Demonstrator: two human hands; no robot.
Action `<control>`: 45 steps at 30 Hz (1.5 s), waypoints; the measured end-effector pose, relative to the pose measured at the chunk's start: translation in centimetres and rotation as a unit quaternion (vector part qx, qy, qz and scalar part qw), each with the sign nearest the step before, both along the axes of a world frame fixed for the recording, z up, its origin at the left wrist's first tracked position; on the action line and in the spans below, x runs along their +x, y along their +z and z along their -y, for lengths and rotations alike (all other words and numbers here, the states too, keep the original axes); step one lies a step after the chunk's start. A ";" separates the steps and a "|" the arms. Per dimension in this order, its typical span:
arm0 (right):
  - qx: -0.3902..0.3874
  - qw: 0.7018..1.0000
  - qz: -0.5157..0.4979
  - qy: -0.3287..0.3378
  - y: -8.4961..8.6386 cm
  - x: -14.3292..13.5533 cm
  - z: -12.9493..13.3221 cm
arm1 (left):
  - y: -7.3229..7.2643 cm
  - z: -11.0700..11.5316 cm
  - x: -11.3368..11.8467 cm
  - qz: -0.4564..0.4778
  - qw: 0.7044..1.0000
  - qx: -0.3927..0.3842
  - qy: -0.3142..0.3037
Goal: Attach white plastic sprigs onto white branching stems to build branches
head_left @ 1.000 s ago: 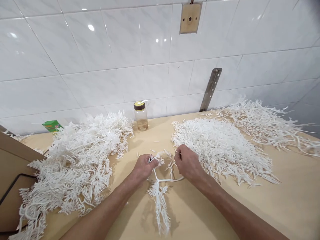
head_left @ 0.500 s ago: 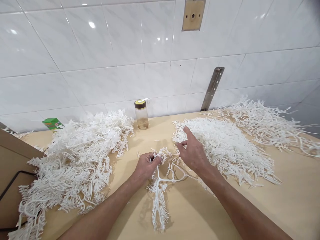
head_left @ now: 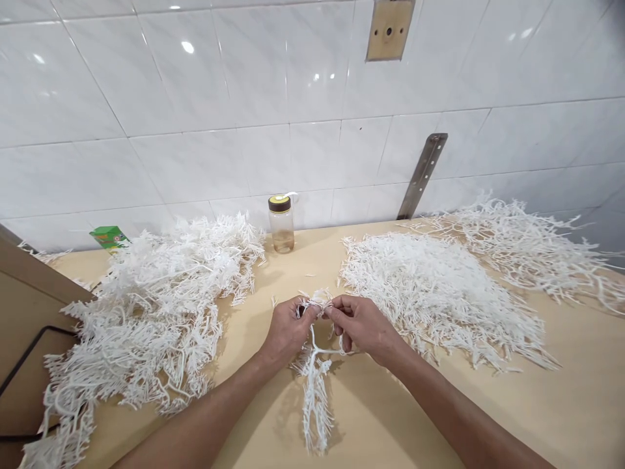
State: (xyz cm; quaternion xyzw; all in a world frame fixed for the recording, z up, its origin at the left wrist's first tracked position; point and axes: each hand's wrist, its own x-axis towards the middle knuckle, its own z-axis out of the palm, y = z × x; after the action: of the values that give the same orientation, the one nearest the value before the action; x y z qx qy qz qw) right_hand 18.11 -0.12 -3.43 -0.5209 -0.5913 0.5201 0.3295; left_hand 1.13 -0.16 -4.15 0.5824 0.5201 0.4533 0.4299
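I have the white branch [head_left: 310, 384] right in front of me, low in the middle, over the table [head_left: 385, 417]. Its bushy top is up at my fingers and its other bushy bit points back toward me. I can't tell if that bit touches the wood.

My left hand [head_left: 288, 329] is closed on the top, thumb and finger pinching near the tips. My right hand [head_left: 364, 322] is pinched too, thumb and finger on the same tips. I can't see how many bits are in that pinch.

To do this part well, I think my left hand should be the steady one, close to the spot, so the thin stem can't bend or twist. My right hand should take just a few bits in a small, soft pinch. A big hard tug could snap the stem.

Both wrists are low, and my arms come in from the two bottom corners. My hands lean in so the fingertips almost meet. The right hand's back is up, its other fingers curled under.

One pile [head_left: 161, 312] sits to the left, and the flat pile [head_left: 420, 280] is just beside my right hand.
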 end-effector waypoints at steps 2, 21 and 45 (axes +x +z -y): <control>-0.006 1.000 -0.012 -0.001 -0.2 0.1 -0.1 | 0.0 -0.1 0.0 0.007 1.000 -0.006 -0.006; -0.013 1.000 -0.021 -0.015 0.2 0.2 0.1 | 0.1 0.8 0.4 -0.059 0.997 0.052 0.010; 0.132 0.959 0.202 -0.149 1.0 -0.3 0.0 | 0.8 1.0 0.5 0.051 0.994 -0.085 -0.039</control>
State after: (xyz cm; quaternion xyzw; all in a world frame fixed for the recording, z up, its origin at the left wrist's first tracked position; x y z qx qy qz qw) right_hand 17.78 -0.12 -2.38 -0.6489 -0.6250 0.2660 0.3429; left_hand 1.62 -1.13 -3.39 0.5402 0.5106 0.4194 0.5211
